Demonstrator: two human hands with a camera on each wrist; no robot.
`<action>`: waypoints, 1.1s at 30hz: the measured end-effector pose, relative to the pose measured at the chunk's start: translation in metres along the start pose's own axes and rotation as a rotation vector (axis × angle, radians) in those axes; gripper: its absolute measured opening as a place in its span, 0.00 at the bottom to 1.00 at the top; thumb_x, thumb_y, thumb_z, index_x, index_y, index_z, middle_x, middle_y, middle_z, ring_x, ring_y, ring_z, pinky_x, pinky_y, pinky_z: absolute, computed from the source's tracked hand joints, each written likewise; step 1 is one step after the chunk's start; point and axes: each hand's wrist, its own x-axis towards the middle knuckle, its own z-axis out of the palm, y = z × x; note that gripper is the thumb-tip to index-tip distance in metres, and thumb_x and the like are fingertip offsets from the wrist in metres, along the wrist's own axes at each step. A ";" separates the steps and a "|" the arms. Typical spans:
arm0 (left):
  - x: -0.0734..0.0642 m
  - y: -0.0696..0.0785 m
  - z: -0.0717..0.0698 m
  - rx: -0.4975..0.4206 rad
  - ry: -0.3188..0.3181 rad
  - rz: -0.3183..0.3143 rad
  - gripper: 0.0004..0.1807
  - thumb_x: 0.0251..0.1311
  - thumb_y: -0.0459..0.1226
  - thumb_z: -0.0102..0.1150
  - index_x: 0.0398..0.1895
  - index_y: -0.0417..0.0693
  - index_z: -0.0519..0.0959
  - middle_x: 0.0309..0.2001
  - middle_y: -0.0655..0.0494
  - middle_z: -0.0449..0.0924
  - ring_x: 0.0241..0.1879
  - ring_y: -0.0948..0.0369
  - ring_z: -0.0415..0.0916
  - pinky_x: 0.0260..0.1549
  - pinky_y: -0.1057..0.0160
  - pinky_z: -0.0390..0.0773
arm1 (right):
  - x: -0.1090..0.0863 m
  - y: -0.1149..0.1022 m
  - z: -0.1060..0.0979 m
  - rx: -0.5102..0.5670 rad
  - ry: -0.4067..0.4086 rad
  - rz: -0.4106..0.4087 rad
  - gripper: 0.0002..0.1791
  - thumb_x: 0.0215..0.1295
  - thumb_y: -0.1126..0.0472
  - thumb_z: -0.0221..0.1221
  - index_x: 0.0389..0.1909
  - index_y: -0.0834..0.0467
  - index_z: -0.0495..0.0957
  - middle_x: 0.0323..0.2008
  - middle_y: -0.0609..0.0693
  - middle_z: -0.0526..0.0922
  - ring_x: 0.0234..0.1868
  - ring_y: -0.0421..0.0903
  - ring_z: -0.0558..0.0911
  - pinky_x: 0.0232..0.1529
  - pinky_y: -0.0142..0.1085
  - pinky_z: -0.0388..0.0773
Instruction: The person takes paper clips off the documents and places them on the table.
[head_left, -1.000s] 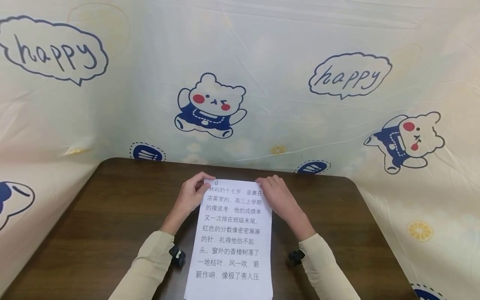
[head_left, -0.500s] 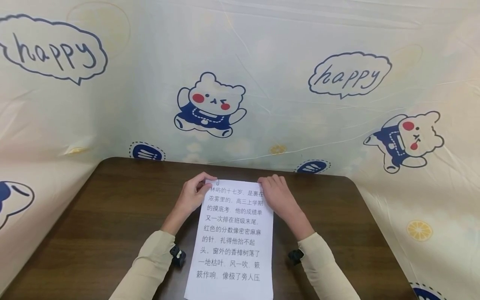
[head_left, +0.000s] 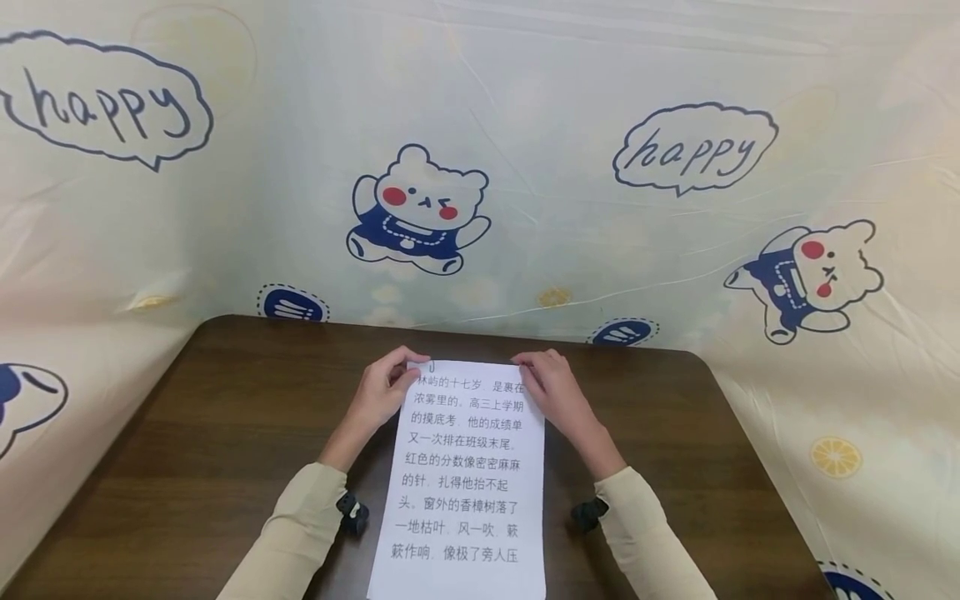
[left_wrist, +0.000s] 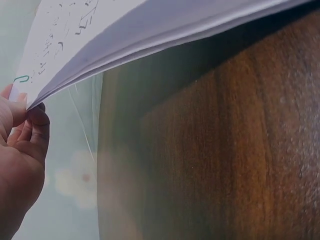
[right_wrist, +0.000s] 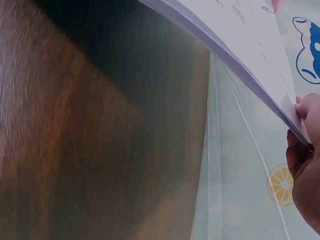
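Observation:
A stack of white paper sheets printed with large Chinese text is held above the table, its shadow falling on the wood. My left hand pinches the far left corner, thumb on top and fingers underneath, as the left wrist view confirms. Beside that thumb a green paper clip sits on the top edge. On the far right corner, my right hand pinches the sheets the same way. The near end of the stack runs out of the head view at the bottom.
A dark brown wooden table with rounded far corners lies beneath. Behind it and along both sides hangs a pale patterned curtain with bears and lettering. Each wrist wears a small black camera.
Almost nothing differs. The hands and paper stay in place, with only a slight shift of the whole head view.

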 end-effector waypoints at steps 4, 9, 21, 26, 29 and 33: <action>-0.001 -0.001 0.001 -0.019 0.004 -0.008 0.12 0.72 0.32 0.53 0.53 0.51 0.81 0.41 0.44 0.81 0.33 0.55 0.78 0.28 0.67 0.78 | -0.002 -0.003 0.001 0.096 0.022 0.088 0.13 0.74 0.58 0.57 0.55 0.53 0.80 0.49 0.52 0.85 0.48 0.47 0.77 0.51 0.43 0.77; -0.001 -0.002 0.003 -0.037 0.013 0.002 0.12 0.72 0.32 0.53 0.52 0.51 0.81 0.38 0.43 0.81 0.31 0.55 0.77 0.26 0.68 0.77 | -0.004 -0.003 0.005 0.231 0.081 0.211 0.13 0.72 0.57 0.59 0.55 0.51 0.79 0.47 0.51 0.86 0.48 0.47 0.83 0.52 0.44 0.80; -0.003 -0.003 0.003 -0.017 0.007 0.010 0.12 0.72 0.33 0.54 0.52 0.53 0.81 0.38 0.44 0.82 0.30 0.55 0.77 0.26 0.67 0.77 | -0.004 -0.003 0.004 0.379 0.136 0.319 0.11 0.70 0.55 0.62 0.49 0.55 0.82 0.43 0.49 0.88 0.45 0.46 0.82 0.47 0.37 0.73; -0.003 -0.005 0.004 -0.008 0.008 0.035 0.11 0.71 0.32 0.55 0.51 0.52 0.82 0.37 0.45 0.82 0.30 0.56 0.77 0.26 0.68 0.77 | -0.001 -0.002 0.005 0.435 0.150 0.350 0.12 0.68 0.57 0.63 0.47 0.59 0.83 0.41 0.52 0.87 0.44 0.47 0.81 0.47 0.37 0.71; -0.003 -0.005 0.004 -0.008 0.008 0.043 0.11 0.71 0.31 0.55 0.51 0.52 0.82 0.38 0.45 0.83 0.30 0.56 0.77 0.27 0.68 0.76 | 0.000 -0.002 0.004 0.465 0.148 0.384 0.10 0.67 0.57 0.64 0.45 0.57 0.84 0.40 0.52 0.88 0.43 0.47 0.81 0.47 0.36 0.71; -0.002 -0.005 0.004 -0.008 0.005 0.052 0.11 0.71 0.31 0.55 0.51 0.51 0.82 0.38 0.45 0.83 0.30 0.56 0.77 0.27 0.68 0.76 | -0.001 0.000 0.002 0.494 0.134 0.427 0.08 0.67 0.56 0.64 0.43 0.53 0.85 0.41 0.52 0.87 0.42 0.47 0.81 0.44 0.34 0.75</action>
